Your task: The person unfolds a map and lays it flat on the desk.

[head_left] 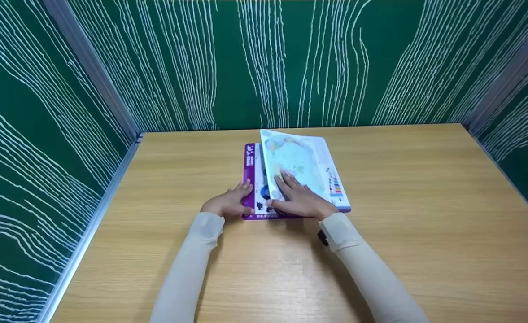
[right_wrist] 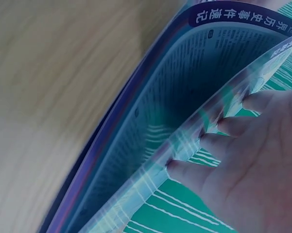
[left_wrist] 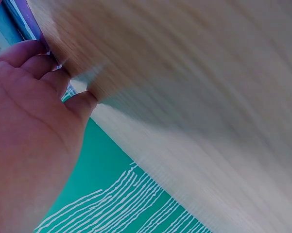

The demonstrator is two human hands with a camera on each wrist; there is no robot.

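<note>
Map sheet (head_left: 297, 154), over a purple-bordered sheet (head_left: 249, 168) on the table (head_left: 425, 202), is judged light, slick, best taken by its lifted 9 o'clock edge. Right hand (head_left: 303, 200) is laid outstretched on it; left hand (head_left: 229, 202), ungripping, is rested at 8 o'clock.

Long cream sleeves (head_left: 185, 273), slightly wrinkled, end in broad cuffs (head_left: 207, 223).

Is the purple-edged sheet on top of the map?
No, the map lies over the purple-edged sheet, whose purple border pokes out beside it.
</note>
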